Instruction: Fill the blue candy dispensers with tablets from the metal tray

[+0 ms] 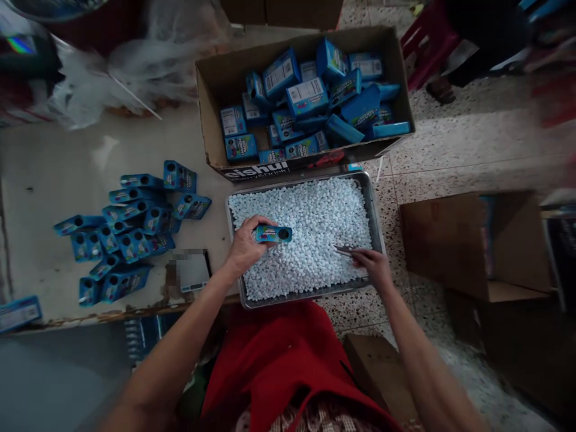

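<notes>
My left hand [248,245] grips a small blue box [274,234] with a dark round hole in its face, held above the left part of a metal tray [379,225]. Small white pieces [310,240] fill the tray. At the tray's right side my right hand [374,264] is closed on a thin metal utensil [344,249], whose tip is over the white pieces; its exact shape is too small to tell.
Behind the tray, a cardboard box [213,153] holds several blue boxes [308,96]. More blue boxes [132,245] are grouped on the table [103,144] at left, near a small scale [193,273]. An open carton [441,243] is at right; a person's foot [441,91] shows beyond.
</notes>
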`<state>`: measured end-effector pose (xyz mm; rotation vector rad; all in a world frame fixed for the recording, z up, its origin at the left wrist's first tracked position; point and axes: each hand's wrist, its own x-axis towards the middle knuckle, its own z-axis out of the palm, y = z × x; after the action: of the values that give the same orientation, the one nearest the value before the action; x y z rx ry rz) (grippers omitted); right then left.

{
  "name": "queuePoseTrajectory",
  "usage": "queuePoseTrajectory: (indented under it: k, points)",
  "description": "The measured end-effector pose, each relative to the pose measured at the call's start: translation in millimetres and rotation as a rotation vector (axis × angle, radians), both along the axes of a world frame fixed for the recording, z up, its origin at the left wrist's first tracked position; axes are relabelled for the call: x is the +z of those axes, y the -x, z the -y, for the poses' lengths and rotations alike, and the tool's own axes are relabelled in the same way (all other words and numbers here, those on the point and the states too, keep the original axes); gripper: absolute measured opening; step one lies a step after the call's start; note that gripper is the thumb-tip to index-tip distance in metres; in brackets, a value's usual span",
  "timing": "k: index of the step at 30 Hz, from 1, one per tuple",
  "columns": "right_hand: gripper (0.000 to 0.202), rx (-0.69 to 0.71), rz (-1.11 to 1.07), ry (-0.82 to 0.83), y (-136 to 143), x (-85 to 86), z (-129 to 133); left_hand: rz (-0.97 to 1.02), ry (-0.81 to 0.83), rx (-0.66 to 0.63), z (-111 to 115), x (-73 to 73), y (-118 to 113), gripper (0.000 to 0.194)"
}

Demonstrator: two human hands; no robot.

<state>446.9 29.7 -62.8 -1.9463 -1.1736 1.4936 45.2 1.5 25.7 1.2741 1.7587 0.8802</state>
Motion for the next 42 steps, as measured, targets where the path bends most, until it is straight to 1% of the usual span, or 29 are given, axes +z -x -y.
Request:
queuePoseTrajectory:
  k: [1, 2, 3, 4, 5, 7, 9, 11, 13, 16, 20, 25, 29, 31, 33, 34, 35, 36, 38, 39, 40, 41, 42]
  points:
    - [0.044, -0.008, -0.090, 0.025, 24.8, -11.5, -2.6, -0.011, 0.017, 0.003, 2.1, 1.2, -2.5, 0.038]
    - [0.043, -0.024, -0.167, 0.049, 47.6, -19.0, -5.5, -0.041, 0.029, 0.014, 4.1, 3.8, -4.3, 0.039]
    - [0.042, -0.042, -0.226, 0.070, 66.0, -22.9, -8.5, -0.083, 0.034, 0.031, 6.0, 7.7, -5.3, 0.039]
    - [0.041, -0.059, -0.264, 0.082, 78.4, -23.5, -11.4, -0.143, 0.034, 0.045, 7.4, 12.4, -5.5, 0.038]
    - [0.041, -0.070, -0.286, 0.086, 84.6, -21.4, -14.1, -0.205, 0.031, 0.045, 8.2, 17.7, -5.1, 0.038]
    - [0.040, -0.071, -0.318, 0.090, 82.8, -10.0, -18.6, -0.317, 0.024, 0.023, 7.7, 27.4, -3.4, 0.038]
    - [0.039, -0.064, -0.370, 0.104, 72.9, 8.6, -23.2, -0.383, 0.006, -0.005, 4.2, 33.3, -2.0, 0.037]
    - [0.037, -0.050, -0.427, 0.114, 67.2, 31.5, -29.7, -0.411, -0.022, -0.026, -1.3, 34.6, -1.6, 0.035]
    - [0.035, -0.024, -0.470, 0.111, 70.7, 55.9, -38.7, -0.422, -0.049, -0.050, -6.9, 32.8, -2.1, 0.035]
    - [0.032, 0.047, -0.476, 0.082, 88.2, 91.9, -53.6, -0.413, -0.057, -0.089, -12.3, 30.0, -3.8, 0.034]
    - [0.026, 0.177, -0.347, -0.019, 113.1, 138.8, -64.6, -0.346, -0.018, -0.092, -13.6, 30.9, -7.0, 0.033]
    - [0.017, 0.294, -0.092, -0.165, 136.0, 190.9, -60.4, -0.243, -0.039, -0.066, -15.9, 31.7, -9.6, 0.034]
    - [0.011, 0.400, 0.057, -0.269, 157.1, 222.8, -52.4, -0.188, -0.057, -0.064, -17.9, 33.3, -8.3, 0.036]
    - [0.012, 0.421, 0.091, -0.303, 160.5, 232.7, -47.7, -0.170, -0.054, -0.077, -18.6, 34.4, -7.0, 0.036]
    - [0.015, 0.407, 0.108, -0.303, 146.8, 232.7, -43.0, -0.161, -0.049, -0.091, -19.5, 34.4, -4.7, 0.037]
    - [0.018, 0.384, 0.127, -0.288, 131.1, 227.2, -40.6, -0.159, -0.044, -0.093, -20.1, 33.7, -2.8, 0.038]
    - [0.022, 0.348, 0.164, -0.268, 109.4, 217.6, -38.1, -0.155, -0.034, -0.087, -20.8, 32.4, -0.2, 0.038]
    - [0.027, 0.304, 0.216, -0.242, 82.7, 203.7, -35.4, -0.147, -0.020, -0.075, -21.4, 30.6, 3.0, 0.038]
    - [0.033, 0.179, 0.359, -0.199, 23.4, 165.2, -28.7, -0.117, 0.006, -0.039, -21.9, 25.9, 11.2, 0.037]
    - [0.034, 0.115, 0.408, -0.176, -3.4, 142.1, -25.0, -0.095, 0.012, -0.020, -21.6, 23.3, 15.5, 0.036]
    - [0.035, 0.074, 0.400, -0.133, -24.1, 117.8, -21.4, -0.073, 0.014, -0.002, -20.8, 21.0, 19.7, 0.036]
    - [0.037, 0.035, 0.350, -0.092, -36.7, 93.6, -18.1, -0.051, 0.013, 0.010, -19.3, 19.1, 23.1, 0.035]
    - [0.039, 0.018, 0.282, -0.063, -39.8, 70.3, -15.6, -0.028, 0.012, 0.019, -17.2, 17.8, 25.6, 0.035]
